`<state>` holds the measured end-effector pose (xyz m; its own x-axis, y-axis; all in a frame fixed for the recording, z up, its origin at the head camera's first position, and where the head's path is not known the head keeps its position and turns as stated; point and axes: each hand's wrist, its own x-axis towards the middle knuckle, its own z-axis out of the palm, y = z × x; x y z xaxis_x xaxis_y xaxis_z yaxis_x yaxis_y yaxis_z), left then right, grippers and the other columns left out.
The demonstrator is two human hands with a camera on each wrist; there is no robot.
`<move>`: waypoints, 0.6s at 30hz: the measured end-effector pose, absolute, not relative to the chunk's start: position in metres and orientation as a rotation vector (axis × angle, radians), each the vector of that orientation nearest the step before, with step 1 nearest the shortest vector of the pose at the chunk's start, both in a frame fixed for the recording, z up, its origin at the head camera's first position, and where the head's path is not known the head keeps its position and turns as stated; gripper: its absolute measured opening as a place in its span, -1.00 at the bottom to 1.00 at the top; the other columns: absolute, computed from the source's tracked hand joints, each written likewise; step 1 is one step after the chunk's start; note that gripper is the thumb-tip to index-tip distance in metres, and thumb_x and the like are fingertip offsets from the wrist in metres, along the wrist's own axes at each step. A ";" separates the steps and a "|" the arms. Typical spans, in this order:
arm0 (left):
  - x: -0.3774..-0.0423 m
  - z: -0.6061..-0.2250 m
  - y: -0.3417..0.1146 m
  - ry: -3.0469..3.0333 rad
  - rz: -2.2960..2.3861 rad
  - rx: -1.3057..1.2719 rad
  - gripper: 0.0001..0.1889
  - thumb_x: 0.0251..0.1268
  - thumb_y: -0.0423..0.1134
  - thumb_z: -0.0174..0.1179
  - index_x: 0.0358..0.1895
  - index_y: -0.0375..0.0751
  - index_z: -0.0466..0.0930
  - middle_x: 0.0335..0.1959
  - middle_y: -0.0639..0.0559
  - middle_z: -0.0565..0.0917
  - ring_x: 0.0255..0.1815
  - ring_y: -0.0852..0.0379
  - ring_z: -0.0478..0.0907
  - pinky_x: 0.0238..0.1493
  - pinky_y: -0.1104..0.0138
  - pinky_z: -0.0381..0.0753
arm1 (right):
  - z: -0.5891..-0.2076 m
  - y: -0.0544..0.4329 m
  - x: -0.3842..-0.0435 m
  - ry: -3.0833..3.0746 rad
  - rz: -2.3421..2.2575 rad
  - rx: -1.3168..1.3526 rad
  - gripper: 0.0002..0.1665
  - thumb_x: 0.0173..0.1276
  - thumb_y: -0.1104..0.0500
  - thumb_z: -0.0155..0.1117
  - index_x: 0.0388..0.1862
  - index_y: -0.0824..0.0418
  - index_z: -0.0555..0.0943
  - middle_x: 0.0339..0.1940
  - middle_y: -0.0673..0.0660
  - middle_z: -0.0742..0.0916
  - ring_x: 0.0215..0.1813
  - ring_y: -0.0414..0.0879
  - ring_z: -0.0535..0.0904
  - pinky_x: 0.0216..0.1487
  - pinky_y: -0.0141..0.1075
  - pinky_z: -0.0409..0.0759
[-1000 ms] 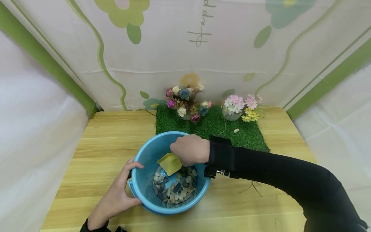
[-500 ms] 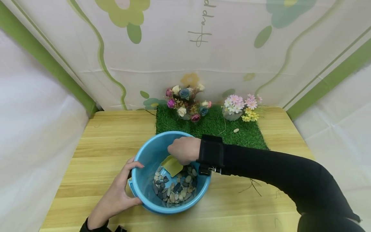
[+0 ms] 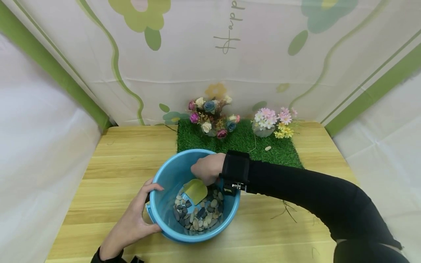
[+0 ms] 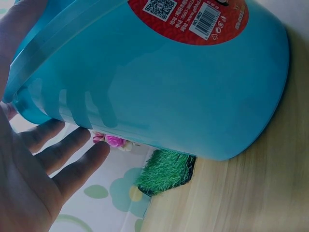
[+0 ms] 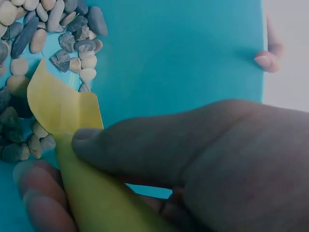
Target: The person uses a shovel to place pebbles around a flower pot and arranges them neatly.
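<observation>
On the table stands a blue plastic bucket (image 3: pixel 164 197) with pebbles (image 3: pixel 200 220) scattered over its bottom. My left hand (image 3: pixel 139 215) holds its left rim, with one fingertip hooked over the edge and the thumb lower on the rim. In the left wrist view, other fingers (image 4: pixel 79 166) spread beside the outer wall. Reaching inside, my right hand (image 3: pixel 208 168) grips the handle of a yellow scoop (image 3: pixel 196 191). The right wrist view shows the thumb (image 5: pixel 125 150) along the handle and the scoop's blade (image 5: pixel 67 104) right at the pebbles.
Behind the bucket lies a green turf mat (image 3: pixel 245 142) bearing a rose arrangement (image 3: pixel 210 109) and a pot of pink and yellow daisies (image 3: pixel 268 120). One pale pebble (image 3: pixel 268 148) lies on the mat. Dry twigs (image 3: pixel 286 212) are on the wooden table (image 3: pixel 125 153); a patterned curtain (image 3: pixel 184 54) hangs behind.
My right hand has moved slightly left and deeper into the bucket, bringing the scoop down toward the pebbles. The left hand and bucket have hardly moved.
</observation>
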<state>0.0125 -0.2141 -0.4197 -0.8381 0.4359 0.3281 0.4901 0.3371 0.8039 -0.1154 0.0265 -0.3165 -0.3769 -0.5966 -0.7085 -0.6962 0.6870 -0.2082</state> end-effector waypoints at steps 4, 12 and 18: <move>0.013 -0.420 -0.215 -2.532 -1.540 -0.863 -0.04 -0.22 -0.26 0.69 0.32 -0.22 0.28 0.57 -0.21 0.12 0.44 -0.28 0.21 0.09 0.05 0.63 | -0.321 0.024 -0.119 2.031 0.145 -0.983 -0.66 0.56 0.33 0.12 -0.50 0.13 0.47 -0.71 0.03 0.45 -0.69 -0.16 0.33 -0.59 -0.34 0.27; 0.013 -0.422 -0.215 -2.525 -1.557 -0.874 -0.03 -0.21 -0.23 0.70 0.33 -0.19 0.28 0.56 -0.20 0.13 0.48 -0.11 0.19 0.10 0.15 0.62 | -0.334 0.022 -0.125 1.907 0.075 -0.983 -0.49 0.55 0.33 0.14 -0.69 0.15 0.52 -0.73 0.08 0.54 -0.65 -0.11 0.43 -0.57 -0.38 0.28; 0.011 -0.422 -0.215 -2.508 -1.580 -0.889 0.00 -0.25 -0.25 0.72 0.33 -0.23 0.27 0.56 -0.18 0.14 0.48 -0.05 0.19 0.13 0.18 0.61 | -0.337 0.025 -0.128 1.865 -0.026 -0.953 -0.48 0.55 0.36 0.10 -0.71 0.20 0.51 -0.72 0.12 0.56 -0.58 -0.02 0.51 -0.56 -0.40 0.34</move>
<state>0.0114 -0.2150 -0.4223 -0.8341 0.4413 0.3311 0.4891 0.3139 0.8138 -0.1280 0.0246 -0.3374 -0.1893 -0.6187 -0.7625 -0.5972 0.6890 -0.4107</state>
